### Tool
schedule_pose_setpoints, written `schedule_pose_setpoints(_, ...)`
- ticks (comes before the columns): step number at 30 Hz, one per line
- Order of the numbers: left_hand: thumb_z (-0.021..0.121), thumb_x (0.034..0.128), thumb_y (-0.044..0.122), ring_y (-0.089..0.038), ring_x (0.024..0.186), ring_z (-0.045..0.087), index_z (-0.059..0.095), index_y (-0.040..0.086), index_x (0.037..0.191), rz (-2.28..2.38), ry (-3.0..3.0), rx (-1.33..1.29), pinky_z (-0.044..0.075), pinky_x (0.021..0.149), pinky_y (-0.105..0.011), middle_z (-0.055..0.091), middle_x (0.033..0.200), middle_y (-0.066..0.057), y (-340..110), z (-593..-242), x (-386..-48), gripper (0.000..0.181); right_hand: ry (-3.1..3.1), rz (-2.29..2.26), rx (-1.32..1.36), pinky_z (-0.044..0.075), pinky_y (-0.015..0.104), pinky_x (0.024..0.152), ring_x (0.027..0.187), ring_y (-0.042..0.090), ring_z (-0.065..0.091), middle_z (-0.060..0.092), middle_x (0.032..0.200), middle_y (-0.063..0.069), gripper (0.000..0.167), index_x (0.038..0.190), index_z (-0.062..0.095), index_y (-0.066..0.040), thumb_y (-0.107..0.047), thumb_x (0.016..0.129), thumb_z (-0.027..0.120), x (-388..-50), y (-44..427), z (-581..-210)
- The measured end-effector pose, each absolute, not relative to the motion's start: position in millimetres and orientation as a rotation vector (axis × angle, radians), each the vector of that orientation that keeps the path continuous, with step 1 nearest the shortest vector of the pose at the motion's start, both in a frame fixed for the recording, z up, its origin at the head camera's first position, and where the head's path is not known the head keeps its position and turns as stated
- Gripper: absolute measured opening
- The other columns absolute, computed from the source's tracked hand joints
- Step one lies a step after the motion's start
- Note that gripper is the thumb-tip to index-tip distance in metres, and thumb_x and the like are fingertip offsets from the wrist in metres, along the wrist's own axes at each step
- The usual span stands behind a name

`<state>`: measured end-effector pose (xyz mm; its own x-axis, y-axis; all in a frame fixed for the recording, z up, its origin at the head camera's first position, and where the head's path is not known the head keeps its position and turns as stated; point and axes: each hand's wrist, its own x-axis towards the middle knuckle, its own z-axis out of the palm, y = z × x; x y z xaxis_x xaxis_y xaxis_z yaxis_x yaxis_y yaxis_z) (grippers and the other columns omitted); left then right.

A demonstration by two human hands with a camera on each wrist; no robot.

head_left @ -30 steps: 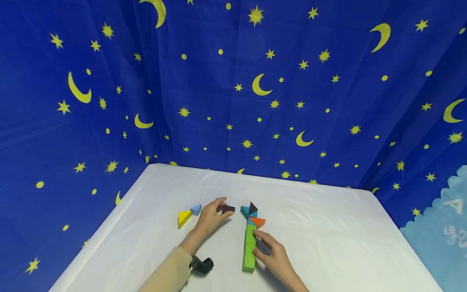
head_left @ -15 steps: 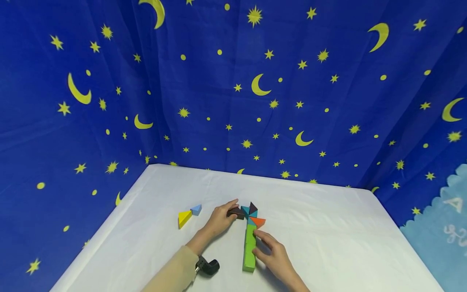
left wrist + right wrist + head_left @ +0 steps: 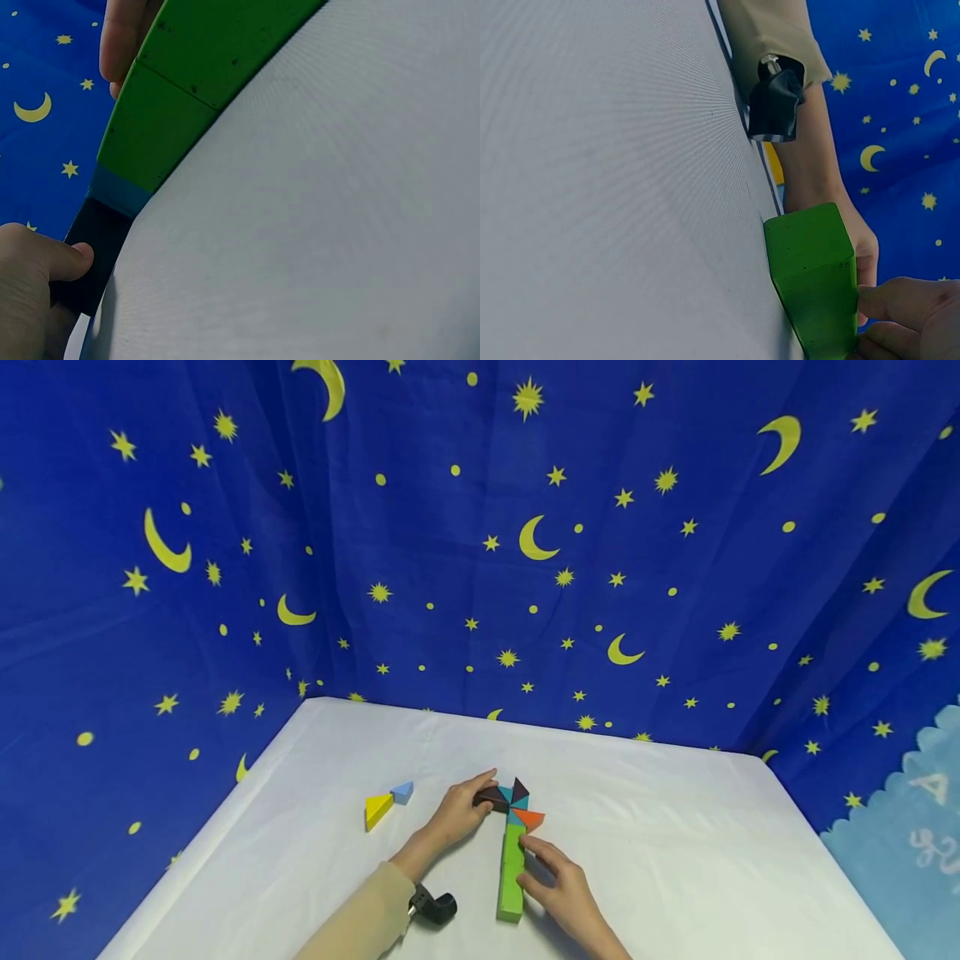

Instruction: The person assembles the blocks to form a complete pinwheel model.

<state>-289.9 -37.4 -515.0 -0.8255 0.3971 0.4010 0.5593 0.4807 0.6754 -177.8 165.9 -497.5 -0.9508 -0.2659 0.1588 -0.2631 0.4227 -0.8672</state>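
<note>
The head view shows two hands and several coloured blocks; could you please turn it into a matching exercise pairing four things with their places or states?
1. left hand
2. yellow block
3. right hand
4. orange block

A. farthest right of the blocks
B. fingertips at the side of the green row
C. gripping a dark block
D. farthest left of the blocks

Pairs: 1-C, 2-D, 3-B, 4-A

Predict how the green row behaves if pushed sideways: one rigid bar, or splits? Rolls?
The green row may split: the left wrist view shows a seam across it, though any bonding can't be seen. Flat faces suggest sliding, not rolling. Crisp edges suggest stiff material.
</note>
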Motion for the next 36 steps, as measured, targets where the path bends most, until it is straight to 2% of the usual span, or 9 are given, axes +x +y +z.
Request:
schedule_pose_setpoints(4,0.065,0.0872,0.003,-0.027,0.117,0.054,0.045,-0.003,0.137,-1.228,-2.535,-0.843,0.041,0.101,-0.041,0.063,0.121,-0.010,-38,-512,-289,0.054,2.644,-1.620,-0.491,0.039,0.037,0.102,0.126,0.033,0.044,0.052,0.133,0.015,0.053,0.130,0.053,0.000,-0.019,0.084,0.072,-179,166,-498)
schedule_pose_setpoints(10,0.065,0.0883,0.005,-0.028,0.108,0.060,0.044,-0.001,0.138,-1.224,-2.501,-0.813,0.049,0.092,-0.038,0.061,0.122,-0.014,-55,-490,-279,0.054,2.631,-1.642,-0.492,0.039,0.038,0.102,0.126,0.033,0.044,0.052,0.133,0.016,0.053,0.130,0.052,0.002,-0.015,0.084,0.072,-178,167,-498)
schedule_pose_setpoints(15,0.070,0.0844,0.004,-0.029,0.101,0.063,0.051,-0.001,0.131,-1.163,-2.393,-0.695,0.052,0.087,-0.040,0.064,0.116,-0.013,-102,-475,-279,0.050,2.642,-1.651,-0.487,0.039,0.035,0.102,0.125,0.031,0.045,0.052,0.133,0.015,0.052,0.129,0.053,0.002,-0.014,0.084,0.072,-179,166,-498)
schedule_pose_setpoints(19,0.075,0.0794,0.008,-0.031,0.098,0.064,0.056,0.000,0.126,-1.119,-2.405,-0.519,0.052,0.085,-0.044,0.067,0.109,-0.013,-144,-479,-279,0.051,2.618,-1.663,-0.488,0.039,0.036,0.102,0.126,0.032,0.044,0.052,0.133,0.016,0.052,0.130,0.052,0.003,-0.014,0.084,0.072,-178,166,-499)
schedule_pose_setpoints(22,0.076,0.0793,0.012,-0.033,0.097,0.064,0.056,-0.001,0.126,-1.098,-2.486,-0.460,0.051,0.085,-0.046,0.068,0.107,-0.014,-160,-486,-280,0.052,2.616,-1.680,-0.486,0.039,0.036,0.102,0.126,0.032,0.044,0.052,0.133,0.015,0.052,0.130,0.053,0.003,-0.012,0.084,0.072,-176,166,-500)
schedule_pose_setpoints(29,0.078,0.0782,0.014,-0.022,0.088,0.066,0.059,-0.001,0.124,-0.986,-2.642,-0.440,0.052,0.081,-0.041,0.069,0.095,-0.005,-157,-493,-282,0.051,2.633,-1.678,-0.485,0.039,0.034,0.102,0.125,0.032,0.045,0.053,0.132,0.016,0.050,0.129,0.053,0.003,-0.007,0.083,0.072,-175,165,-500)
schedule_pose_setpoints(32,0.077,0.0780,0.012,-0.020,0.085,0.065,0.061,0.001,0.122,-0.972,-2.617,-0.428,0.053,0.079,-0.040,0.069,0.091,-0.001,-150,-490,-282,0.048,2.648,-1.667,-0.499,0.039,0.037,0.101,0.124,0.035,0.045,0.053,0.130,0.019,0.049,0.127,0.053,0.007,-0.004,0.083,0.071,-171,161,-488)
schedule_pose_setpoints(36,0.075,0.0809,0.013,-0.021,0.089,0.066,0.059,0.001,0.124,-1.037,-2.569,-0.509,0.052,0.082,-0.040,0.070,0.094,-0.003,-138,-484,-278,0.047,2.651,-1.653,-0.494,0.039,0.040,0.100,0.122,0.039,0.046,0.054,0.127,0.023,0.047,0.124,0.053,0.010,0.000,0.082,0.070,-161,156,-466)
